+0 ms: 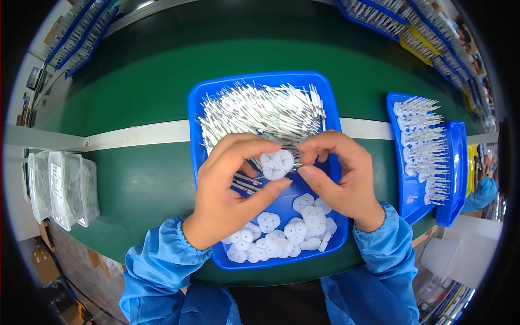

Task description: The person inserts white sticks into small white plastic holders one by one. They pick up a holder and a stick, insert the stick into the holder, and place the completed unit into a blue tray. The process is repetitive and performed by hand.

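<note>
My left hand (pixel 225 176) pinches a white lobed plastic disc (pixel 277 164) with several small slits between thumb and fingers. Close to the disc's right edge is my right hand (pixel 341 176), its thumb and fingers drawn together. Whatever they grip, perhaps a thin stick, is too small to make out. Both hands hover over a blue tray (pixel 208 86). A thick heap of thin white-and-grey sticks (pixel 260 111) fills its far part. Loose white discs (pixel 295 230) of the same lobed kind lie in its near part.
Blue trays (pixel 411 197) at the right hold discs with sticks set in them. Clear plastic containers (pixel 64 187) stand at the left edge of the green table (pixel 146 189). Stacked trays (pixel 81 35) rise at far left, others (pixel 417 40) at far right. A blue sleeve (pixel 482 192) shows beyond the right-hand trays.
</note>
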The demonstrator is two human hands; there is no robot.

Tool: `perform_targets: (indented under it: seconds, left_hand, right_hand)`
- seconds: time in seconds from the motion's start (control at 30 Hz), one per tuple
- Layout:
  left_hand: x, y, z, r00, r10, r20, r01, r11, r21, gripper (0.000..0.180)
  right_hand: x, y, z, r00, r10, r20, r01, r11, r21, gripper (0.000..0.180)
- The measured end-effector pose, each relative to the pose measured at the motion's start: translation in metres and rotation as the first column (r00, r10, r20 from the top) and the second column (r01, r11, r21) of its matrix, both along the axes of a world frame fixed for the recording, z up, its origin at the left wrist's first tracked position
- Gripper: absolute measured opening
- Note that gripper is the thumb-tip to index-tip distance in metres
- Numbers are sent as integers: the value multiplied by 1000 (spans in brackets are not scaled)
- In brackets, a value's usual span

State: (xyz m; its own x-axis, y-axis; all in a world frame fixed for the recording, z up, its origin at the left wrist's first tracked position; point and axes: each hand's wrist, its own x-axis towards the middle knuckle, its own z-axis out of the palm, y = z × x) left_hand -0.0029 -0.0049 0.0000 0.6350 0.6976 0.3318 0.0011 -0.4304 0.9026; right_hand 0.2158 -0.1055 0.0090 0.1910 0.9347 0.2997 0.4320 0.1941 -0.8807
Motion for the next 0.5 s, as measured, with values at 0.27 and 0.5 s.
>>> perform_targets:
  seconds: [0.27, 0.5]
  left_hand:
    - [2, 0, -1, 1000, -22, -1, 21, 960, 278, 56]
    - [3, 1, -1, 995, -94, -15, 94, 951, 295, 58]
  right_hand:
    - [-10, -7, -3, 938, 79, -337, -120, 987, -103, 26]
    - [-9, -5, 2, 778, 13, -628, -180, 963, -202, 20]
